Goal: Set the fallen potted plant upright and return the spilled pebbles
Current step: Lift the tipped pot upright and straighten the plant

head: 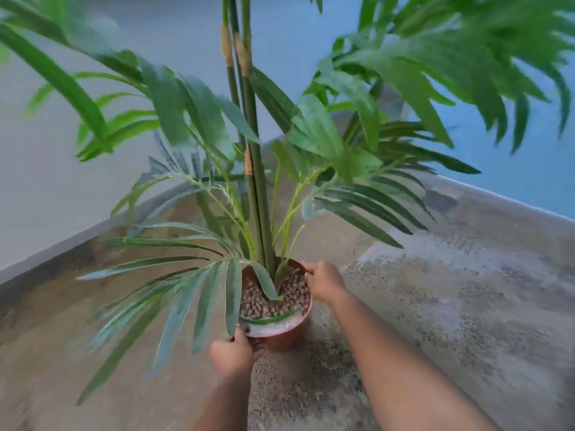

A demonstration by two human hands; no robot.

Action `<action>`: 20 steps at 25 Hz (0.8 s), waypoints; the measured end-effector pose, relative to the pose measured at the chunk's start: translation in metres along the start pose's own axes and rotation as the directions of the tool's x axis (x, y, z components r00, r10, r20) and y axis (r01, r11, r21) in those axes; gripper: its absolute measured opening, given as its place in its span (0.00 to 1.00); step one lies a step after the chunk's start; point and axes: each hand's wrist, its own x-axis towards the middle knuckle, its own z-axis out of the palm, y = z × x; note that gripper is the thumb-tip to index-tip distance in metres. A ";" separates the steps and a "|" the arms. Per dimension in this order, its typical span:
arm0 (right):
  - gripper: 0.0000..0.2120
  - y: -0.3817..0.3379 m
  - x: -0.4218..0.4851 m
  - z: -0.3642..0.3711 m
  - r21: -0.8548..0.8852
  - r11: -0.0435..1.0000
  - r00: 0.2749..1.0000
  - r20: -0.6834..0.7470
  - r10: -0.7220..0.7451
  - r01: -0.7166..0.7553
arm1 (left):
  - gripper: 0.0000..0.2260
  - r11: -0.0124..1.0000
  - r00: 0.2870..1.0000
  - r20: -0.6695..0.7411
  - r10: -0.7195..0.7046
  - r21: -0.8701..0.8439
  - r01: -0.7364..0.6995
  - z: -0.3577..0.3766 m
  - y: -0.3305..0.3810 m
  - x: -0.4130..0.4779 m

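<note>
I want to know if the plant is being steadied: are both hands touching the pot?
Touching. The head view shows the left hand gripping the pot at its near rim, and the right hand resting on the far right rim.

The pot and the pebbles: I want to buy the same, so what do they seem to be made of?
The pot looks like thin, smooth brown plastic with a slight sheen. The pebbles look like matte brown clay balls, rounded and even in size; blur leaves that uncertain.

The plant point(258, 169) runs off the top edge, its upper fronds blurred. A drooping leaf hides part of the pebbles point(280, 298), and the left hand point(231, 356) covers the lower left of the pot point(284, 337). Both forearms are cut off at the bottom edge
</note>
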 end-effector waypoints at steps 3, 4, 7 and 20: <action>0.17 0.001 0.005 -0.003 0.039 0.998 0.998 0.039 -0.040 0.039 | 0.13 1.000 1.000 -0.002 0.013 0.010 -0.013 0.003 0.000 -0.003; 0.16 0.003 0.005 -0.005 0.041 0.998 0.995 0.078 -0.055 0.052 | 0.13 1.000 1.000 0.003 0.012 0.018 -0.012 0.002 0.000 -0.003; 0.18 0.012 0.000 -0.017 0.013 0.997 0.971 0.226 -0.083 0.082 | 0.12 0.999 0.999 0.049 -0.012 -0.047 0.014 -0.004 0.003 -0.006; 0.08 0.127 -0.070 -0.083 0.288 0.909 0.922 -0.156 0.353 -0.300 | 0.24 0.966 0.995 0.047 -0.089 -0.239 0.097 0.044 -0.066 -0.066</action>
